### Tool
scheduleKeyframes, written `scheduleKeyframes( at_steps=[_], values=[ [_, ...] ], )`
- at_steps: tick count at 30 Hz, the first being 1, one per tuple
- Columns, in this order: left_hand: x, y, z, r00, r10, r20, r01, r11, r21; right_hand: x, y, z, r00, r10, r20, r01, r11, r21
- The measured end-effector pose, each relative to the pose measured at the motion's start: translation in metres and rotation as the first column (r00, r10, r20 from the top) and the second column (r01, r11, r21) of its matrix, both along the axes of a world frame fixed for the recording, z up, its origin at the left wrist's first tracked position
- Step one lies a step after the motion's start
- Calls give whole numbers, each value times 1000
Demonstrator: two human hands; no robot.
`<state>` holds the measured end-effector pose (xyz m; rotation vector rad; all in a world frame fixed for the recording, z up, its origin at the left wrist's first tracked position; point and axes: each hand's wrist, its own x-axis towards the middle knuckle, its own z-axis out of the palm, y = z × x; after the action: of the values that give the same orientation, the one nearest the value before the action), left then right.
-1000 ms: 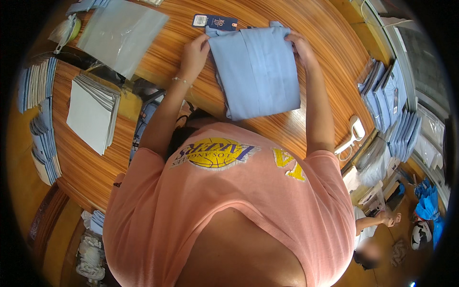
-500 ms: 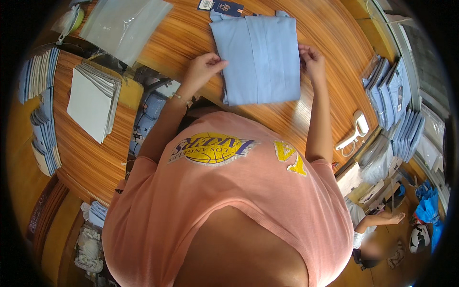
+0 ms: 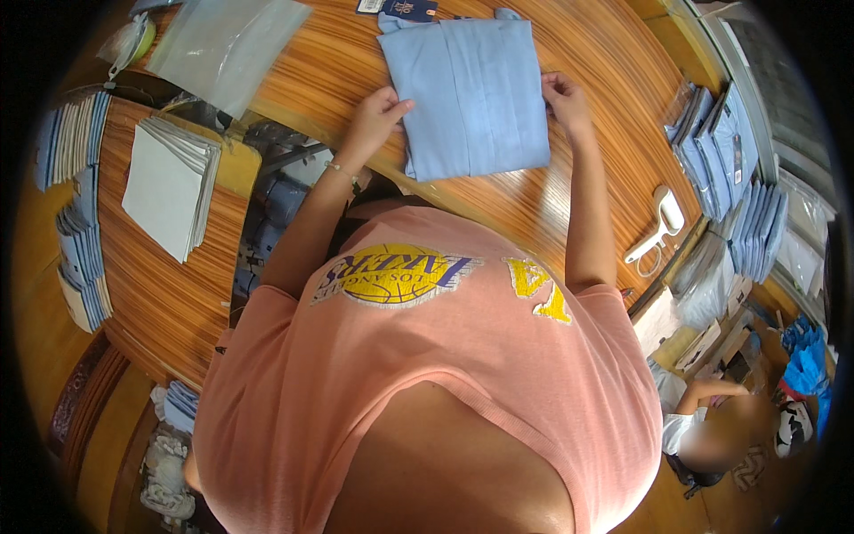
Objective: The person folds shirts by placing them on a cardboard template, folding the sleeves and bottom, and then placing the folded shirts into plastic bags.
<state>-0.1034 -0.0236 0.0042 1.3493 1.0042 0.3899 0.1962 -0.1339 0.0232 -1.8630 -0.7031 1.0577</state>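
Observation:
A folded light-blue shirt (image 3: 467, 98) lies on the wood-grain table with its long folds running away from me. A dark blue hang tag (image 3: 411, 10) sticks out at its far left corner. My left hand (image 3: 378, 116) is at the shirt's left edge, thumb on top and fingers curled, pinching the cloth. At the right edge, near the upper half, my right hand (image 3: 567, 100) has its thumb and fingers closed on the side of the shirt. The fingertips are partly hidden by the cloth.
Clear plastic bags (image 3: 227, 44) lie at the far left. White boards (image 3: 169, 182) are stacked on the left table, beside rows of folded garments (image 3: 80, 227). On the right are a white lint roller (image 3: 658, 227) and bagged blue shirts (image 3: 716, 156). Another person (image 3: 698, 432) is at the lower right.
The view has shifted slightly, so the shirt and both hands appear a little higher and further left. My right fingers are closer against the shirt's edge. The other person's arm has bent inward.

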Motion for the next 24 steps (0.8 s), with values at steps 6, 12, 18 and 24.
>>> scheduleKeyframes(
  at_steps=[6,12,18,24],
  values=[
    [3,1,1,1000,-15,7,14,994,110,0,-2,-5,999,44,-13,-44,999,10],
    [2,6,-4,1000,17,22,-17,999,-31,0,4,9,986,-108,-126,106,994,-25],
    [4,6,12,1000,24,15,-22,993,-115,1,1,8,991,12,-135,-5,999,51],
    [1,8,11,1000,7,1,-6,990,-137,5,-5,4,977,24,-210,-7,997,81]
  ],
)
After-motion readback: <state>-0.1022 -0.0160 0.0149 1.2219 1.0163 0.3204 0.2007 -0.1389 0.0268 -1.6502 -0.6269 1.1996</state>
